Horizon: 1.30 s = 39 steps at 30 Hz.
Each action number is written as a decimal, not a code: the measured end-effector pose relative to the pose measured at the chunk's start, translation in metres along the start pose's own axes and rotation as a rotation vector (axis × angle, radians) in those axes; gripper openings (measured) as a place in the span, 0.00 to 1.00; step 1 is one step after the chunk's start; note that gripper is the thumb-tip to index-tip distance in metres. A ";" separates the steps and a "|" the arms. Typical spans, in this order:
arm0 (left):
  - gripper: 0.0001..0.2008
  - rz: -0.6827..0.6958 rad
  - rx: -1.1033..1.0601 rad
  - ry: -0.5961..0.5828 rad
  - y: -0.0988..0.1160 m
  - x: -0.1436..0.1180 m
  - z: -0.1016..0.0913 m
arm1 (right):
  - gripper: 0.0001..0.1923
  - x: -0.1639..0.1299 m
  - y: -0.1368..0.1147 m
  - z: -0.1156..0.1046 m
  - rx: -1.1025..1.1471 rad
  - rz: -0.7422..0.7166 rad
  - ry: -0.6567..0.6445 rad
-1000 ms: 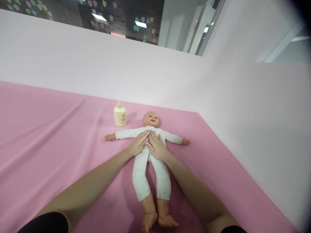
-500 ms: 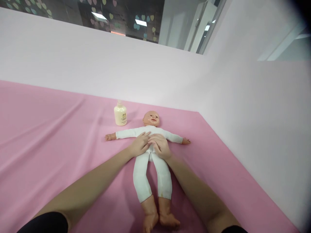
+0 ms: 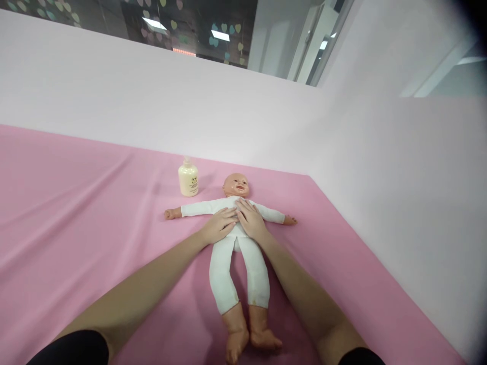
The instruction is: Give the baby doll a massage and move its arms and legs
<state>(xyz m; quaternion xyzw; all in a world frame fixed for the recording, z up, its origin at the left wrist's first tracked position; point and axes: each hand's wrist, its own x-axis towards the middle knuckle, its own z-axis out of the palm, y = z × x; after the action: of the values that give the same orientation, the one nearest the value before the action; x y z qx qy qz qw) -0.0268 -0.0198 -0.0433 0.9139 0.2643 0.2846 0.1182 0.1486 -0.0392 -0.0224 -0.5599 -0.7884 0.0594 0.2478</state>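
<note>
1. Head view: the doll [image 3: 238, 231] lies on its back on the pink desk [image 3: 95, 213], head near the far edge and far right corner.
2. Left hand [image 3: 219, 226] and right hand [image 3: 251, 221] rest on its torso, fingers [image 3: 230, 212] nearly straight, gripping nothing.
3. Uneven pressing could skew the doll; a wide leftward sweep might topple the bottle [image 3: 189, 181] near the far edge.

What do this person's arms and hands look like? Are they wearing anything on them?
A black sleeve shows on each arm at the picture's bottom edge. Below the sleeves, the forearms are bare. The left hand and right hand wear no gloves, and I see no watch or bracelet.
</note>
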 end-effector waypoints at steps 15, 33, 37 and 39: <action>0.25 -0.192 -0.026 0.105 -0.004 -0.002 0.005 | 0.33 -0.022 -0.036 0.002 -0.122 0.125 -0.134; 0.16 0.072 -0.020 0.018 0.014 0.002 -0.005 | 0.33 -0.014 -0.010 -0.016 0.268 -0.455 -0.187; 0.16 0.082 -0.117 0.058 0.015 0.003 -0.005 | 0.25 -0.006 -0.004 -0.016 0.310 -0.430 -0.200; 0.16 0.083 -0.136 0.079 0.016 0.004 -0.006 | 0.23 -0.003 -0.001 -0.012 0.295 -0.363 -0.164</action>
<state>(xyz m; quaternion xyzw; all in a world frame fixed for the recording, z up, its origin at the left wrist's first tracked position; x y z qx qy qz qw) -0.0209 -0.0307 -0.0304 0.9019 0.2108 0.3424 0.1575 0.1535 -0.0443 -0.0124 -0.3600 -0.8765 0.1736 0.2684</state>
